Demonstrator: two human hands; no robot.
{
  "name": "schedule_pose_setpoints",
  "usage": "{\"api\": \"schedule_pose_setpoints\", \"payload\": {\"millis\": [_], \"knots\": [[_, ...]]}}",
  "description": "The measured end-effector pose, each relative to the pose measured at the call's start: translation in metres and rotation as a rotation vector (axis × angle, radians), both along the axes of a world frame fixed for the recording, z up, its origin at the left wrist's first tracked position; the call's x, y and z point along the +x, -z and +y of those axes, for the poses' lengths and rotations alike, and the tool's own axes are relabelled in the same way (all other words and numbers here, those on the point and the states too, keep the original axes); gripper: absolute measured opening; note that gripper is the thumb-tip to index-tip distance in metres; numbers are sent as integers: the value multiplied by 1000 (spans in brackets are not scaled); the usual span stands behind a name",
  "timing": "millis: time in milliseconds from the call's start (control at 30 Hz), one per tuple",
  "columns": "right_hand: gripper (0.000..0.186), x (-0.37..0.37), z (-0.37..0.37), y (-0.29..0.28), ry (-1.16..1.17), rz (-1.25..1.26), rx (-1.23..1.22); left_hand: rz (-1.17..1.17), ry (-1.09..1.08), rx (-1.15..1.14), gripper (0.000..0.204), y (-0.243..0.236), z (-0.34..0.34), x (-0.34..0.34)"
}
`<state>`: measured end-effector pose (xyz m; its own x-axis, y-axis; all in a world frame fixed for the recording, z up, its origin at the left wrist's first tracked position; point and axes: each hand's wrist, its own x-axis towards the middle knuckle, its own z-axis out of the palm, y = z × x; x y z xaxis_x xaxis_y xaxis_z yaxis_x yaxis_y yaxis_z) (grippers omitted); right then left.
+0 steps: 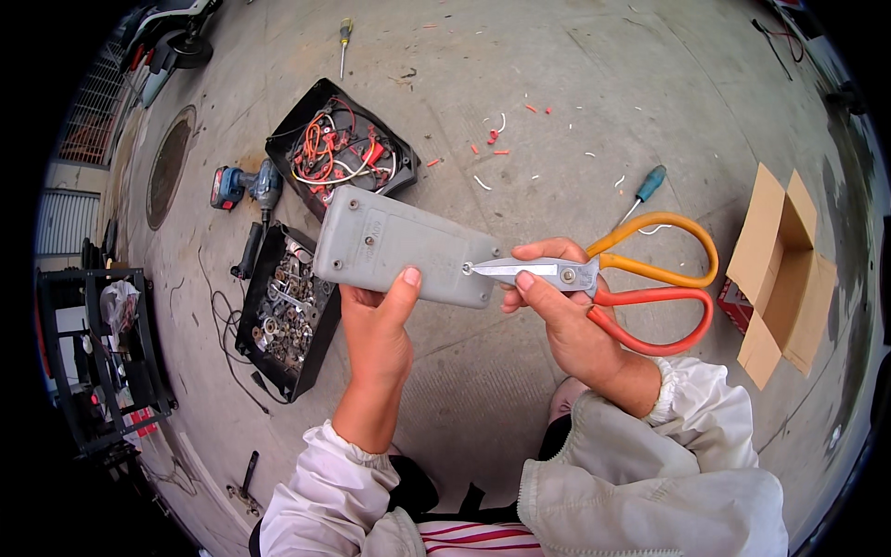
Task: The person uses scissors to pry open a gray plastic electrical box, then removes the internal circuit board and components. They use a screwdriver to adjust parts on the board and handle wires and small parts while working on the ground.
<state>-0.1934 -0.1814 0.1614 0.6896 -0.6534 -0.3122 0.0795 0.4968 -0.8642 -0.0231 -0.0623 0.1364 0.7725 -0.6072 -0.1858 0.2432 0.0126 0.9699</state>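
Note:
My left hand (382, 339) grips a grey plastic case (418, 246) by its lower edge, thumb on top. The case is a flat rounded box with screw holes near its corners and one near the middle. In my right hand (575, 325) is a pair of scissors (568, 275) with one orange and one red handle loop. I hold them round the pivot and blades, not by the loops. The blades are together, and their tip meets the screw hole at the right end of the case. Whether a screw sits in that hole, I cannot tell.
Left of my hands stand a black bin of metal hardware (302, 357) and a black box of wires (390, 125). Beside them lies a cordless drill (251, 188). Screwdrivers (652, 183) and wire scraps (492, 136) dot the concrete floor. An open carton (789, 288) is at right.

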Motion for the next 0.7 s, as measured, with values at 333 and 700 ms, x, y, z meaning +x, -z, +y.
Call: {"api": "schedule_pose_setpoints", "payload": {"millis": [333, 700], "knots": [[21, 2, 1, -1, 2, -15, -3, 44, -77, -56, 59, -12, -4, -9], [21, 2, 4, 2, -6, 48, -57, -144, -34, 25, 60, -18, 1, -24]]}}
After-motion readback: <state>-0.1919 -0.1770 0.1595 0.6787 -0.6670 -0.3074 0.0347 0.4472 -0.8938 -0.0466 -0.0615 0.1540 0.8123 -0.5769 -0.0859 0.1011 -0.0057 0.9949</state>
